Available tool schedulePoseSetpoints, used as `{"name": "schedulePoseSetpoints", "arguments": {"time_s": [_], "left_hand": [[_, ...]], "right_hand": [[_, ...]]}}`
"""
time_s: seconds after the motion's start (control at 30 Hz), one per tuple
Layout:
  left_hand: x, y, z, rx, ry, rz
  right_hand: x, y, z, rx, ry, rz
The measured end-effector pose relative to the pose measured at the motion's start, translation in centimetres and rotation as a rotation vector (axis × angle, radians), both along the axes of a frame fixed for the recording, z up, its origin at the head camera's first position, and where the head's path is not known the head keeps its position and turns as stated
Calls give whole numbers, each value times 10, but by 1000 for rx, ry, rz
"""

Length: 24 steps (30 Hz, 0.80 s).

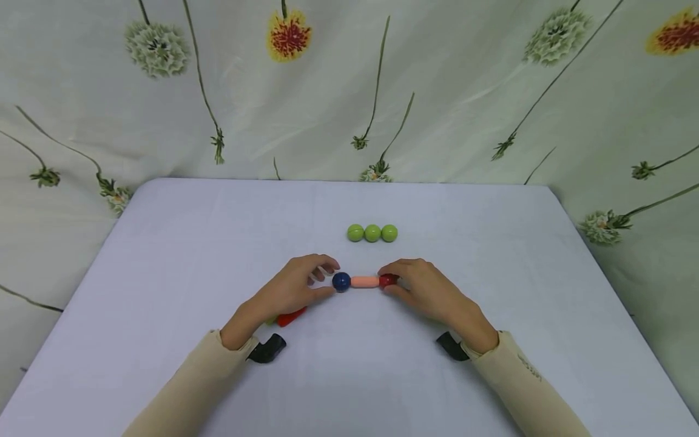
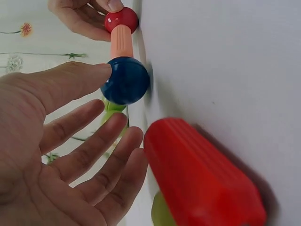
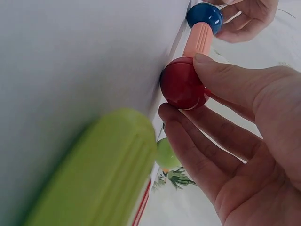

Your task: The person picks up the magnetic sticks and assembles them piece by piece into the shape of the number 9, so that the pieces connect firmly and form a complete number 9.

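A blue ball [image 1: 341, 281], a ribbed salmon-pink rod [image 1: 364, 281] and a red ball [image 1: 389, 280] lie joined in a line on the white table [image 1: 371, 376]. At the blue end, my left hand [image 1: 303, 284] has its thumb tip against the ball, the fingers spread loosely behind it. My right hand [image 1: 423, 288] pinches the red ball [image 3: 181, 84] between thumb and fingers. Below the left palm lies a red ribbed rod [image 2: 200, 174], partly covered by the left wrist in the head view.
Three green balls [image 1: 372, 233] sit in a row beyond the joined pieces. Something green [image 1: 271, 320] shows beside the red rod, under the left wrist. A green ribbed rod [image 3: 103, 174] lies near the right hand, hidden in the head view. Flowered cloth [image 1: 327, 91] hangs behind the table.
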<state>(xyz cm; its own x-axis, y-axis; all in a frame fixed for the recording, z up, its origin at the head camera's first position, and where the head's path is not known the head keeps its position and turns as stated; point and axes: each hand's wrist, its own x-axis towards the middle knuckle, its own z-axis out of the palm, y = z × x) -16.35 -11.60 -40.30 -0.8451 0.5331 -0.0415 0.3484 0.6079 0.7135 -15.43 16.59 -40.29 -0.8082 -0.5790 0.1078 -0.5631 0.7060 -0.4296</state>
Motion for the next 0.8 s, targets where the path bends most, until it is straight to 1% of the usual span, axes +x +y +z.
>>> {"name": "schedulePoseSetpoints", "arguments": {"time_s": [0.13, 0.3, 0.43, 0.6, 0.8], "left_hand": [[9, -12, 2, -21, 33, 9], [24, -29, 9, -63, 78, 16], [33, -38, 14, -95, 57, 17], [36, -44, 15, -134, 11, -2], [31, -45, 8, -120, 15, -73]], "right_hand": [[0, 1, -1, -4, -1, 6], [-2, 0, -2, -3, -4, 14], [-1, 0, -1, 8, -8, 9], [0, 0, 0, 3, -3, 8], [-1, 2, 1, 17, -29, -10]]}}
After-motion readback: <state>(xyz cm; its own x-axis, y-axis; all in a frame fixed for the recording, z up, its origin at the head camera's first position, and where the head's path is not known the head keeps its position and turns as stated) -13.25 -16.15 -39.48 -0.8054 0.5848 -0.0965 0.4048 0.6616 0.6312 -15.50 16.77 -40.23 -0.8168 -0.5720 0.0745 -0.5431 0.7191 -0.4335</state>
